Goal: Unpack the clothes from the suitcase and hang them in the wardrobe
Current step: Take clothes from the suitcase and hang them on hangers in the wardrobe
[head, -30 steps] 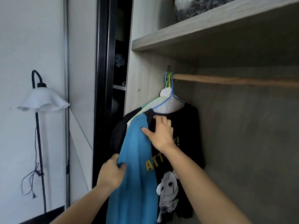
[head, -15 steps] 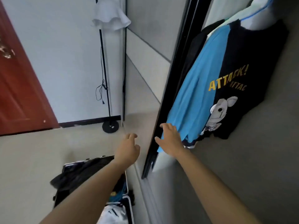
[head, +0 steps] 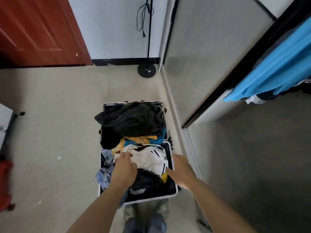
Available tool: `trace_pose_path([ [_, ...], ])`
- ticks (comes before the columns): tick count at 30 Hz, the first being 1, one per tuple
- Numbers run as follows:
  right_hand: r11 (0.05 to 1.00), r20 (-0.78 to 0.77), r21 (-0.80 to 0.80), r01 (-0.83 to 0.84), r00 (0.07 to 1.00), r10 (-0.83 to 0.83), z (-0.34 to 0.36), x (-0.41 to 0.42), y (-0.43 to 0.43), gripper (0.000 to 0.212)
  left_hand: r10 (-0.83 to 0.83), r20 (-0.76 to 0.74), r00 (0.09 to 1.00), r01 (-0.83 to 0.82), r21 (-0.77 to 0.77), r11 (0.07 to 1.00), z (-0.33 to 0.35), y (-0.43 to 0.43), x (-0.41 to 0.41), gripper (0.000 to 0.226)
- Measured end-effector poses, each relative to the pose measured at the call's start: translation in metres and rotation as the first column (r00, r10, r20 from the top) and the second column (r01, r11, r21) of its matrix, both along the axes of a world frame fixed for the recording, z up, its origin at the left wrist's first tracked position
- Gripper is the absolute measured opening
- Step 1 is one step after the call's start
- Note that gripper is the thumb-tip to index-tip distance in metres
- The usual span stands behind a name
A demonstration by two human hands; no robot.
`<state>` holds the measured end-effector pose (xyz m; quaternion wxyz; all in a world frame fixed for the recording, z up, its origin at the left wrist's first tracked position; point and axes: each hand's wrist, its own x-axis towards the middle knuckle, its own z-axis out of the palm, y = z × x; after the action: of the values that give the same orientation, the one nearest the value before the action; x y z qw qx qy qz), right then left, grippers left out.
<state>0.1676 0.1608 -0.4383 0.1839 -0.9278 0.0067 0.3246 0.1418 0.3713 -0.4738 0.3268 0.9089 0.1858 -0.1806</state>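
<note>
An open suitcase (head: 175,194) lies on the floor below me, both halves heaped with clothes. A black garment (head: 134,121) fills the far half. A white garment (head: 148,158) with dark stripes lies in the near half, next to yellow, blue and dark pieces. My left hand (head: 124,169) reaches down over the white garment, fingers loosely bent; whether it touches the cloth is unclear. My right hand (head: 180,170) hovers over the suitcase's right rim, fingers spread and holding nothing. A blue shirt (head: 276,68) hangs in the wardrobe (head: 215,106) at upper right.
A floor lamp base (head: 146,71) and its pole stand by the wall beyond the suitcase. A red-brown door (head: 38,31) is at upper left. White furniture (head: 5,118) and something red (head: 5,179) sit at the left edge. My feet are just below the suitcase.
My view has swung from the hanging shirts down to the suitcase. Both hands let go of the blue shirt and dropped over the clothes in the near half.
</note>
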Motion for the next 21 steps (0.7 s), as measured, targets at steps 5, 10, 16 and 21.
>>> trace_pose_path([
  [5, 1.000, -0.119, 0.010, 0.022, 0.993, -0.021, -0.097, -0.027, 0.026, 0.028, 0.131, -0.202, 0.971, -0.143, -0.047, 0.989, -0.098, 0.017, -0.051, 0.019],
  [10, 0.996, -0.239, -0.024, -0.085, 0.968, 0.077, -0.205, -0.054, 0.042, 0.045, 0.189, -0.319, 0.928, -0.213, -0.039, 0.976, -0.198, 0.030, -0.101, 0.023],
  [16, 0.971, -0.255, -0.041, -0.235, 0.942, 0.217, -0.306, -0.047, 0.054, 0.042, -0.013, -0.198, 0.980, 0.011, -0.011, 1.000, -0.286, 0.033, -0.089, 0.033],
  [21, 0.924, -0.137, -0.107, -0.368, 0.925, 0.353, -0.392, 0.006, 0.060, 0.045, -0.258, 0.036, 0.965, 0.253, 0.106, 0.962, -0.378, 0.035, -0.029, 0.036],
])
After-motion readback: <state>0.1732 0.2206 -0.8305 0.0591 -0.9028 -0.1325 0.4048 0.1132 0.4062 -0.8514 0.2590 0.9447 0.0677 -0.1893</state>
